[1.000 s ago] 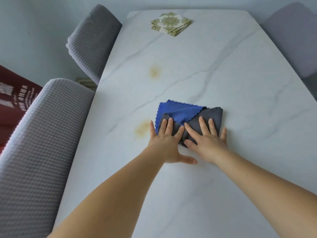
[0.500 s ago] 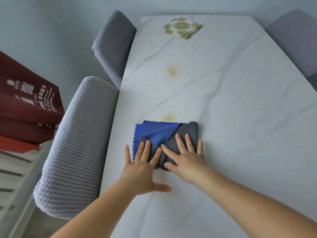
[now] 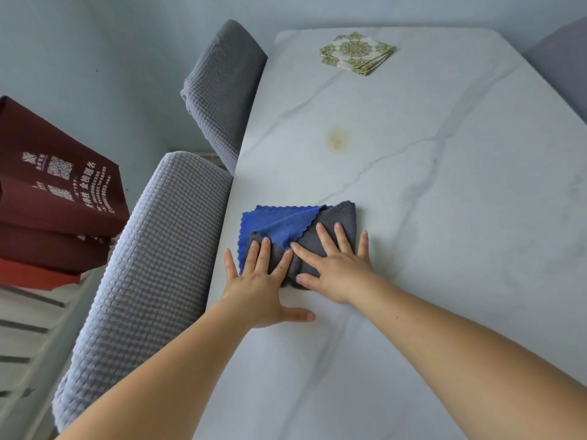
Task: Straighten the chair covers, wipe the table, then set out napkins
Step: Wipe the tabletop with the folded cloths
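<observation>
Both our hands press a folded cloth flat on the marble table.

Our left hand [image 3: 260, 290] and right hand [image 3: 335, 271] lie with fingers spread and released, palms down on the folded blue-and-grey microfibre cloth [image 3: 301, 230], near the left edge of the white marble-patterned table [image 3: 444, 217]. A yellowish stain [image 3: 337, 138] sits beyond it; the stack of green-patterned paper napkins [image 3: 357, 52] rests at the far end. Two grey waffle-textured chair covers [image 3: 149, 281] flank the left side.
</observation>
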### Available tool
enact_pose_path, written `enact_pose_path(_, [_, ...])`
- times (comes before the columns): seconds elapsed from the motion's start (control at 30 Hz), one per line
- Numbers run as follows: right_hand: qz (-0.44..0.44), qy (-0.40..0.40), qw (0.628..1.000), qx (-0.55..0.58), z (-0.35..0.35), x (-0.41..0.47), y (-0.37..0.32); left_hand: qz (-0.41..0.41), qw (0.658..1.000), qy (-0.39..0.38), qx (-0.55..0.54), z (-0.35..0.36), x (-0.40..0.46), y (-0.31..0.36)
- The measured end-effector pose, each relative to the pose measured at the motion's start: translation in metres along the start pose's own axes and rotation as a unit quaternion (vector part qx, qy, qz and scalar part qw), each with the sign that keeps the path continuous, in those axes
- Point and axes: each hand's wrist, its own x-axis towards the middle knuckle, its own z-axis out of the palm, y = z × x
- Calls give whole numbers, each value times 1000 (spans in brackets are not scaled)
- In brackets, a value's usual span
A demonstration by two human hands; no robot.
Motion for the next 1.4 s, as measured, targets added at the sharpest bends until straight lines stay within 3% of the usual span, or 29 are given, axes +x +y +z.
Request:
enact_pose_path(0.63, [45,-2,999,4,-62,134,-5,-56,997,-6,-51,-63,114,-50])
enact_pose_path(1.03, [-9,8,1000,10,-13,43,-14,-47,997,-21,-66,-13,23,-20])
enact_pose_path(1.4, [27,12,1000,8,24,-45,38,67,996,-48,-18,0,-11,45])
